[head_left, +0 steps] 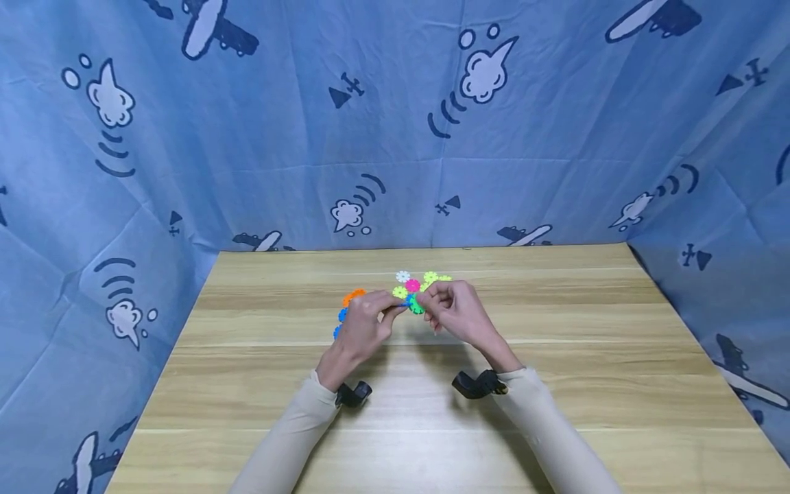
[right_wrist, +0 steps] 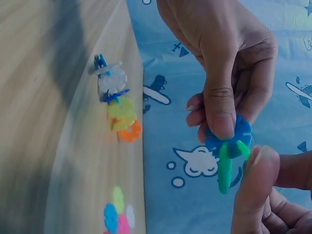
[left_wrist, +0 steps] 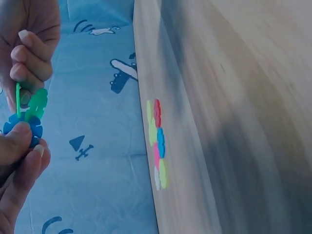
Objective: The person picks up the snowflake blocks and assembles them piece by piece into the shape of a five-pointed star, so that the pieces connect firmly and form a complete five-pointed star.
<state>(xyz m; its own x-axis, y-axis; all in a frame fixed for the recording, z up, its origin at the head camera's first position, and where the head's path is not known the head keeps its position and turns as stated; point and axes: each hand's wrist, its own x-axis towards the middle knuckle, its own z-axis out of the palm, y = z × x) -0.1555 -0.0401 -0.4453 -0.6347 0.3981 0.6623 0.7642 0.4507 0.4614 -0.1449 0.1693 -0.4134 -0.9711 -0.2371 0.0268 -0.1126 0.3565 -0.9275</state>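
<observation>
Over the far middle of the table, both hands meet at a small joined piece of slotted, flower-shaped plastic discs. My left hand (head_left: 363, 328) pinches a blue disc (left_wrist: 35, 127) between thumb and fingers. Two green discs (left_wrist: 38, 103) stand up from the blue one's slotted edge. With thumb and fingertips, my right hand (head_left: 458, 317) pinches the green part (right_wrist: 224, 168), partly hiding it. In the right wrist view the blue disc (right_wrist: 214, 141) lies under the left thumb, and the green discs stand at an angle to it.
Past the hands lie loose discs, including a white disc (head_left: 402, 276), a pink disc (head_left: 412, 285) and yellow-green discs (head_left: 431, 276). Left of them is a group with orange discs (head_left: 353, 296) and blue discs (head_left: 342, 315), partly behind the left hand. A patterned blue curtain (head_left: 395, 137) borders the wooden table (head_left: 407, 439).
</observation>
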